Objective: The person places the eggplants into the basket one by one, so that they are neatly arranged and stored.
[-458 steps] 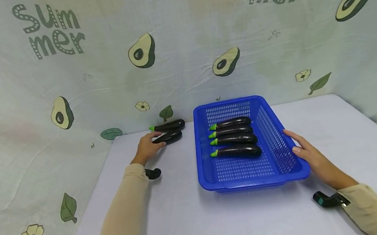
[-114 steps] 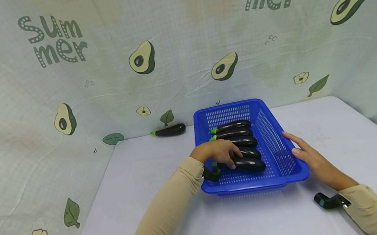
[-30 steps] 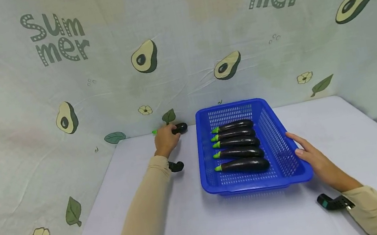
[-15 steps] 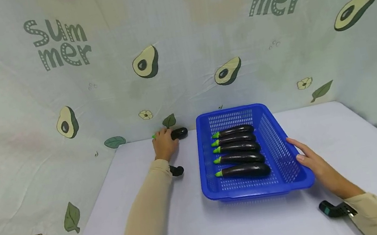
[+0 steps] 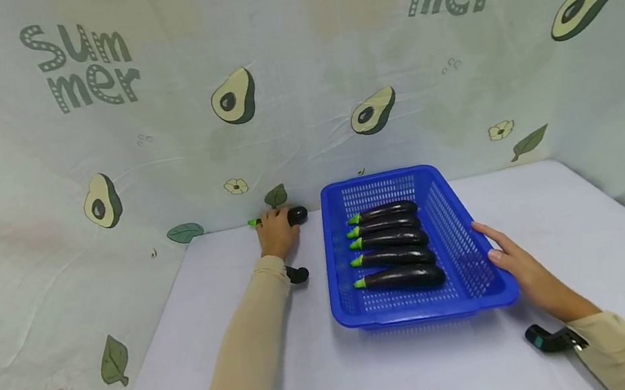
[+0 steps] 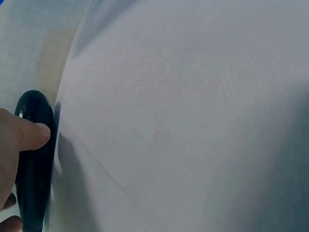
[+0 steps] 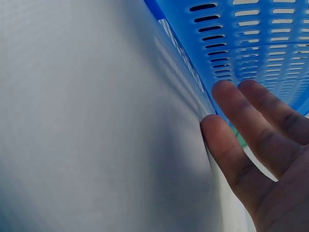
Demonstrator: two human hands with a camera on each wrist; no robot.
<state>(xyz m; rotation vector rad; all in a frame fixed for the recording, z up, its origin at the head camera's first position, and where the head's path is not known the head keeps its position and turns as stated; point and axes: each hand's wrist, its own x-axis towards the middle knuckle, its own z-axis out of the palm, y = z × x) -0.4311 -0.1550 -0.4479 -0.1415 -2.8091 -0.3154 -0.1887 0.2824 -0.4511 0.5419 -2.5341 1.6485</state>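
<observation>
At the back left of the table, my left hand (image 5: 276, 235) grips a dark eggplant (image 5: 297, 216) with a green stem end. The left wrist view shows my thumb lying across this eggplant (image 6: 36, 174), with fingertips on its other side. A blue perforated basket (image 5: 417, 313) holds several more eggplants (image 5: 402, 278), lined up in a column with their green ends to the left. Along the basket's right side rests my right hand (image 5: 522, 264). Its fingers are extended and touch the basket wall, as the right wrist view of the hand (image 7: 270, 159) also shows.
A white cloth covers the table (image 5: 330, 383). Behind and beside it hangs a printed curtain (image 5: 293, 75) with avocados and lettering. The basket stands between the two hands, to the right of the held eggplant.
Since several seconds ago, my left hand has left the basket, where one more eggplant now lies than at first, and reached the eggplant at the back. My right hand stays at the basket.
</observation>
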